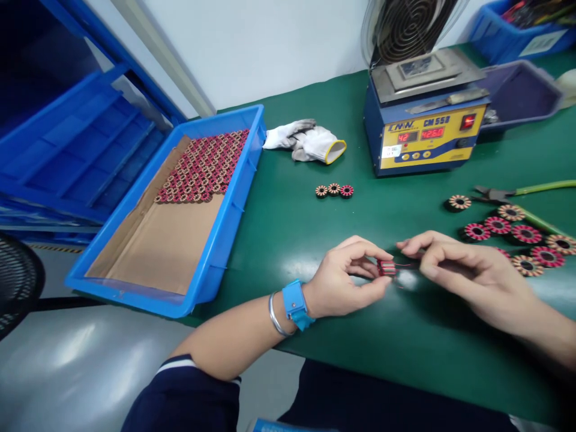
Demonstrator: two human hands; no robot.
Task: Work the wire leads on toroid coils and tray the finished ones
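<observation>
Between the thumb and fingers of my left hand [348, 276] is a small motor stator [386, 268], held on its side with its red windings showing. Thin wire ends stick out from it toward the right. My right hand [477, 276] is closed in a pinch just right of the stator, near those wires. Something thin and dark shows at its fingertips; whether it is a tool or wire I cannot make out. More loose stators [525, 234], red and copper-coloured, lie beyond my right hand. Three stators [333, 189] stand in a row beyond my left hand.
A blue tray [211, 264] lined with cardboard holds rows of stators at left. White gloves [310, 141] lie behind. A blue-and-yellow heated unit [423, 138] carries a knife [450, 101]. Green-handled cutters [499, 193] lie at right, near a grey-purple bin [517, 96].
</observation>
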